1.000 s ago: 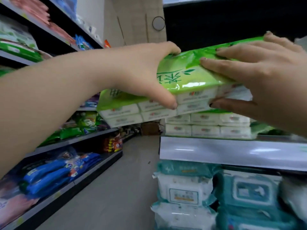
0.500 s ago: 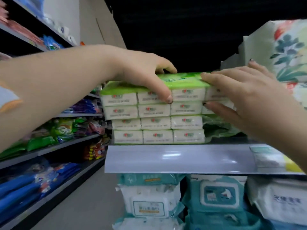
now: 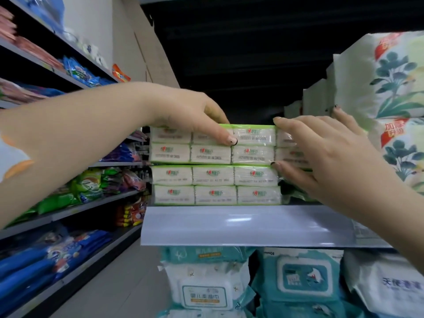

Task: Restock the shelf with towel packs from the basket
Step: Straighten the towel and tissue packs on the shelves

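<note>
A green-edged towel pack [image 3: 252, 145] lies flat on top of a matching pack [image 3: 215, 184] on the grey shelf [image 3: 241, 226]. My left hand [image 3: 190, 113] holds the top pack near its left half, fingers over the top and thumb down its front face. At the pack's right end my right hand [image 3: 325, 157] grips it, fingers along the top edge and thumb under the lower edge. The right end of both packs is hidden behind that hand. No basket is in view.
Tall floral tissue packs [image 3: 390, 88] stand close on the right of the stack. Teal and white wet-wipe packs [image 3: 302, 276] fill the shelf below. Across the aisle floor [image 3: 119, 283], stocked shelves [image 3: 68, 207] run along the left.
The pack came down from a tilted hold in the air onto the lower pack and now sits level and squared with it. Both hands stayed on it.
</note>
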`<control>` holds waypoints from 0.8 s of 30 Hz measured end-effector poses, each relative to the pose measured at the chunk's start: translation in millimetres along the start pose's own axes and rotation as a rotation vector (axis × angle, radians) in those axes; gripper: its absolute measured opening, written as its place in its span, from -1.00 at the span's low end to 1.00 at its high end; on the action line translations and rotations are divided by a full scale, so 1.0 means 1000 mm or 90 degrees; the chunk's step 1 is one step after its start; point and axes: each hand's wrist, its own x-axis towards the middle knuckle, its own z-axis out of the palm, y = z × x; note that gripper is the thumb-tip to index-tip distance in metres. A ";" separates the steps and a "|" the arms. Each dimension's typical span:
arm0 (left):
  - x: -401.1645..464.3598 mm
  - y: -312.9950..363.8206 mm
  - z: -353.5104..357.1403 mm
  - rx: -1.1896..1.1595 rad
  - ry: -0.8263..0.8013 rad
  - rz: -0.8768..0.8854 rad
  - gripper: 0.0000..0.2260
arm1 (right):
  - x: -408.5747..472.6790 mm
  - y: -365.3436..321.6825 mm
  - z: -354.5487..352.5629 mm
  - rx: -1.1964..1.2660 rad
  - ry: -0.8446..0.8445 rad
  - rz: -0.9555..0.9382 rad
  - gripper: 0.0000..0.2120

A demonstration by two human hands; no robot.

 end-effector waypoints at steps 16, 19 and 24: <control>-0.034 -0.031 0.100 -0.232 0.590 -0.074 -0.65 | 0.004 -0.029 0.017 0.007 0.031 0.017 -0.36; -0.033 -0.031 0.106 -0.227 0.617 -0.084 -0.68 | 0.007 -0.028 0.018 0.006 0.034 0.011 -0.36; -0.032 -0.029 0.112 -0.214 0.647 -0.090 -0.68 | 0.006 -0.027 0.021 0.002 0.053 0.002 -0.36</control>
